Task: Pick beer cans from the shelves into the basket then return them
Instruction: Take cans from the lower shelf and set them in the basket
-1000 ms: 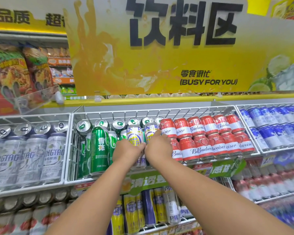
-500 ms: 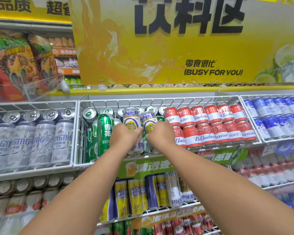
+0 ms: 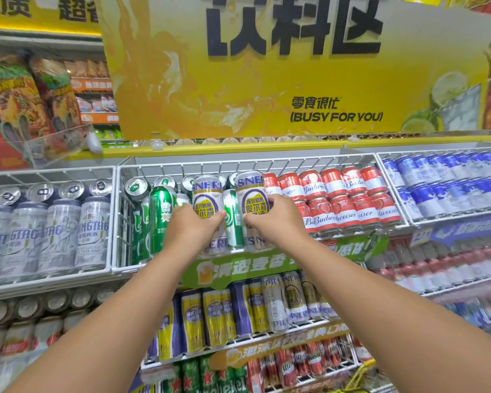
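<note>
At the upper wire shelf, centre bay: we hold two tall white-and-purple Pilsner cans upright, one per hand. L hand wraps its fingers round the left Pilsner can; R hand wraps round the right Pilsner can. Both cans stand among the green Tsingtao cans, w/ one green can showing between them; red Budweiser cans lie just beside on the right, silver Tsingtao cans in the bay to the left. Whether the can bases sit on the shelf floor or are lifted off it we cannot tell, since wrists hide them. Same Pilsner label fills the shelf below, so these two look out of their own row. Progress, as a judgement: the basket is not clearly in view, so how many cans are picked or returned cannot be counted; we read this as either a lift-out or a put-back, approx. mid-task, w/ both hands still to release or carry away.
</note>
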Demonstrator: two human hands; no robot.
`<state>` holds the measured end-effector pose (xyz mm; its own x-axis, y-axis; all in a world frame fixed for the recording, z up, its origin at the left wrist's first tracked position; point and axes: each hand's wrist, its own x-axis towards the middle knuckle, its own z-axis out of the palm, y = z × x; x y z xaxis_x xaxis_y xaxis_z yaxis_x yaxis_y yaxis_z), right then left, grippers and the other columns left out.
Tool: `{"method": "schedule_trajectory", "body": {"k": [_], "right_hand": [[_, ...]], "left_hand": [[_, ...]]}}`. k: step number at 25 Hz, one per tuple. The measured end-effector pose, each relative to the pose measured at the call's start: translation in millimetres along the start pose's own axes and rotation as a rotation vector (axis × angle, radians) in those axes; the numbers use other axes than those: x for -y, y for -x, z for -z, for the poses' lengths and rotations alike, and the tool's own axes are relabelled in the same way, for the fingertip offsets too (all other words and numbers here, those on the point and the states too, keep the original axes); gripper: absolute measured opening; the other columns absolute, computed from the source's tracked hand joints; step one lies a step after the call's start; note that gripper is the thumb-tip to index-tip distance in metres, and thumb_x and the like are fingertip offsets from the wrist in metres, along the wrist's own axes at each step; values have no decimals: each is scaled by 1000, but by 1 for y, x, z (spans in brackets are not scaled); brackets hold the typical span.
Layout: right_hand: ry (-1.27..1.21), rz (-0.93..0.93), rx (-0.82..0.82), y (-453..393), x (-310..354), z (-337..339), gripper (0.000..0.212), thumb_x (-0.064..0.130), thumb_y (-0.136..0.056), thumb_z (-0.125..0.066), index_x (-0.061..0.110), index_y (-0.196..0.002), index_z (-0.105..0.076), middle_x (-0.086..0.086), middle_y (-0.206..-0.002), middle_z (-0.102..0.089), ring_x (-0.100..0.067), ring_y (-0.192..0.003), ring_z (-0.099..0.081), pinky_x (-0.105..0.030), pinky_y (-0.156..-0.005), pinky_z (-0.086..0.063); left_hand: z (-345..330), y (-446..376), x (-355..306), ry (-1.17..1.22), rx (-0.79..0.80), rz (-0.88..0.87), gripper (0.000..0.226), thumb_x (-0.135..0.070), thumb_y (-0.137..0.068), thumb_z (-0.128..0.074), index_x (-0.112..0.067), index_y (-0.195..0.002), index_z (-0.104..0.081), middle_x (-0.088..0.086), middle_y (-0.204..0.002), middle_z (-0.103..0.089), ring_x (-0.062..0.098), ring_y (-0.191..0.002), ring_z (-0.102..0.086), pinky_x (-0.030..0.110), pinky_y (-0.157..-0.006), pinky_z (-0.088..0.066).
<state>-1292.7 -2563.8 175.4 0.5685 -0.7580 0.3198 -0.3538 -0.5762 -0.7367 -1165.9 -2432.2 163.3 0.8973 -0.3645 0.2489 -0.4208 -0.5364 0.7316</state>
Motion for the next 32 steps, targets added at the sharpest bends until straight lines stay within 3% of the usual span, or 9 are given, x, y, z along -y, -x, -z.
{"method": "schedule_trajectory", "body": {"k": [4, 8, 12, 16, 20, 22, 26, 29, 32], "right_hand": [[-84, -34, 44, 30, -43, 49, 28, 42, -73, -82, 24, -88, -66, 7, -82, -72, -13, -74, -69, -37, -69, -60], [-143, -81, 97, 51, -117, 104, 24, 38, -76, -83, 27, -87, -65, 7, -86, -72, -12, -78, -69, -42, -75, -61], [-157, -88, 181, 74, -209, 161, 28, 36, -81, -82, 34, -75, -54, 17, -80, -63, 2, -70, -59, -17, -58, -49], [-114, -160, 206, 93, -303, 184, 29, 41, -70, -85, 32, -75, -58, 0, -97, -71, -15, -85, -68, -36, -78, -57], [-89, -254, 304, 110, -372, 185, 30, 39, -74, -84, 35, -73, -54, 8, -88, -68, -8, -73, -66, -33, -69, -56], [-86, -312, 365, 118, -405, 171, 27, 39, -76, -83, 35, -78, -56, 4, -89, -69, -15, -71, -69, -39, -66, -59], [-66, -402, 440, 135, -463, 131, 31, 42, -80, -81, 37, -97, -56, 6, -102, -64, -13, -78, -67, -32, -69, -57], [-15, -475, 500, 152, -504, 98, 37, 39, -79, -83, 30, -108, -62, 3, -110, -61, -13, -93, -65, -33, -81, -55], [31, -506, 496, 166, -540, 64, 30, 39, -71, -84, 27, -94, -69, 1, -100, -66, -12, -85, -65, -32, -75, -55]], "left_hand": [[-23, 40, -24, 63, 11, -37, 46, -63, -76, -75, -17, -75, -67, 2, -74, -71, 21, -60, -68, 38, -62, -60], [-75, 97, -53, 87, 78, -36, 44, -63, -76, -75, -20, -80, -66, 0, -79, -71, 18, -67, -68, 37, -67, -59], [-142, 169, -79, 107, 110, 31, 38, -55, -81, -77, -19, -77, -65, 1, -73, -72, 16, -61, -68, 29, -54, -53], [-209, 232, -86, 119, 180, 126, 35, -52, -83, -76, -18, -82, -68, -3, -73, -73, 13, -64, -69, 22, -47, -46], [-268, 273, -68, 52, 237, 229, 36, -54, -81, -77, -20, -80, -66, -6, -72, -71, 12, -64, -67, 28, -56, -50], [-297, 284, -49, 38, 279, 278, 34, -53, -80, -78, -20, -82, -68, -4, -72, -72, 14, -64, -69, 34, -59, -56], [-349, 301, 5, -1, 351, 333, 30, -55, -80, -77, -27, -82, -67, -2, -85, -71, 15, -70, -69, 35, -64, -55], [-384, 312, 45, -15, 414, 379, 23, -50, -82, -77, -31, -85, -65, -3, -90, -69, 10, -73, -67, 30, -62, -51], [-418, 320, 86, -27, 432, 407, 22, -47, -81, -78, -29, -84, -66, -3, -87, -68, 7, -71, -65, 28, -60, -49]]}}
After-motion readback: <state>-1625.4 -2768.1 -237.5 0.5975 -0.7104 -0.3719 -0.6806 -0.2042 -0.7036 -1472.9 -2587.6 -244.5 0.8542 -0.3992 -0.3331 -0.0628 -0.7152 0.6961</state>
